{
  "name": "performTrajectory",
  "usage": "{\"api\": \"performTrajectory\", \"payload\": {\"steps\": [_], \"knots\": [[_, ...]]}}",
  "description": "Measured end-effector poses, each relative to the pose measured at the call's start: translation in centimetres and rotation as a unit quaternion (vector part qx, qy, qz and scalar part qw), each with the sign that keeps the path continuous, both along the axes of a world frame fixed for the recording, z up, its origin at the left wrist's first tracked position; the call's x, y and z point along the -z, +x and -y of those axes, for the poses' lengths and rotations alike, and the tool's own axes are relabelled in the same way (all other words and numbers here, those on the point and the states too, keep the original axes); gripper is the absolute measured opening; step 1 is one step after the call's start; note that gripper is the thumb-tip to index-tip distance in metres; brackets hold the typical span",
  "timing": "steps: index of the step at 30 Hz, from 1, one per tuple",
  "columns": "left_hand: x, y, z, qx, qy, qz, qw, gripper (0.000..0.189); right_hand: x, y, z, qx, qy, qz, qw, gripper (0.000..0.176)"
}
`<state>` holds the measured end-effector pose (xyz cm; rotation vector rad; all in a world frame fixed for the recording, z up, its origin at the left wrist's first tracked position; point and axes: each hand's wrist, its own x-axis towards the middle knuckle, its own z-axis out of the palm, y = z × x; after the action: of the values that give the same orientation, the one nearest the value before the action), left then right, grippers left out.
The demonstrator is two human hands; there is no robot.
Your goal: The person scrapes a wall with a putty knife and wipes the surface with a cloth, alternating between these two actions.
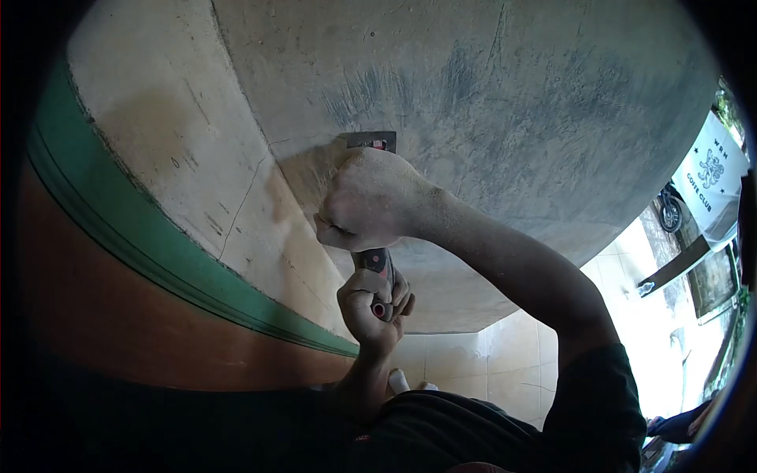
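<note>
Feed on my monitor: wall [512, 142] dim; daylight enters from the right, burning the tiles [611, 276] there to white. Soft shadow left of the right hand [371, 197]. Near left almost black. Fisheye bends the green band [169, 236]; corners black.

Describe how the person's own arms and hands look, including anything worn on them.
The right hand and left hand are bare; no glove or watch shows. What looks like dust coats the right hand and right forearm. The right sleeve is dark, plain and short, ending near the elbow. The left sleeve's edge is lost in shadow.
</note>
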<state>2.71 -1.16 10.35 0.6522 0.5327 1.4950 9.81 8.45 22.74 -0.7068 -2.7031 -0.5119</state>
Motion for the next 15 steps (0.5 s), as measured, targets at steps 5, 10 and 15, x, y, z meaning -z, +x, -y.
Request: {"api": "performTrajectory", "payload": {"steps": [5,10,15], "knots": [[1.9,0.6,-3.0,-0.057,0.059,0.007,0.997,0.015,0.8,0.0,-2.0,0.004,0.034,0.045,0.998,0.03],[2.6,1.1,-0.8,-0.018,0.07,0.012,0.997,0.014,1.3,0.9,-0.3,0.003,0.024,0.028,0.999,0.029],[0.9,1.2,-2.5,-0.07,0.162,-0.008,0.984,0.017,0.1,0.3,-1.4,0.004,0.031,0.009,0.999,0.038]]}}
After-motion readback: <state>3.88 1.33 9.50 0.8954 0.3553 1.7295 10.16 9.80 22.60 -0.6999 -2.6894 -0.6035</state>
